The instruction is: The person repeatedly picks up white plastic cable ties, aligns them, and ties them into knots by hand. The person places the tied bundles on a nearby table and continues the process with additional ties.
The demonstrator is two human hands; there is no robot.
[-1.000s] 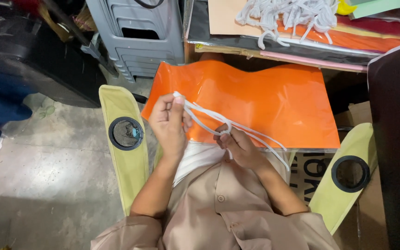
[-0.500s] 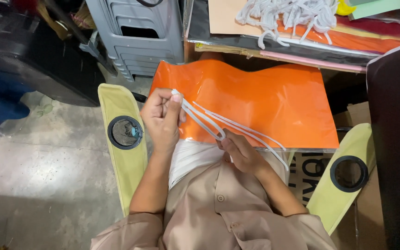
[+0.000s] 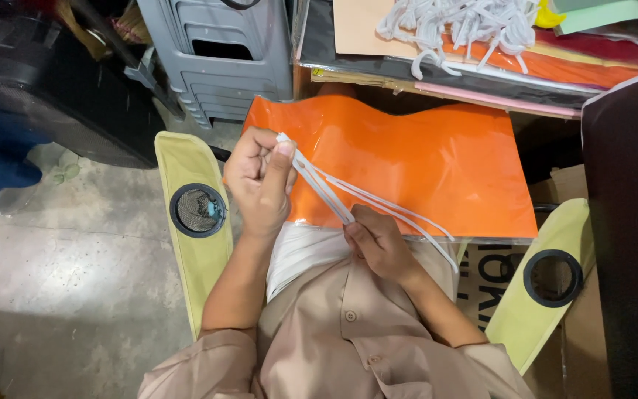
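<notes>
I read the step in hand as drawing out and straightening the white cords [image 3: 378, 201] over the orange bag [image 3: 422, 166] that lies across my lap. My left hand [image 3: 260, 181] is raised at the bag's left edge, its fingers [image 3: 283, 159] closed in a pinch on the cord ends, thumb pressed against the forefinger. My right hand [image 3: 378, 244] sits lower, just at the bag's near edge against my shirt [image 3: 348, 332], fingers curled shut around the same cords where they bunch together. Between the two hands the cords run taut and slanted, side by side. Past the right hand their loose lengths trail to the right along the bag's near edge.

As I judge it, the next move calls for keeping the pinch firm on the left while the right lets the cords slide through evenly, so that none slips out or twists over another.

The cords look flat and soft, like thin woven tape, plain white, several in number though I cannot count them exactly. The bag is glossy and smooth, with a bright sheen and a slight wave in its far edge. More cords of the same kind lie in a loose pile [image 3: 467, 26] on the tabletop [image 3: 319, 44] beyond. The yellow chair arms [image 3: 193, 214] flank me on either side
</notes>
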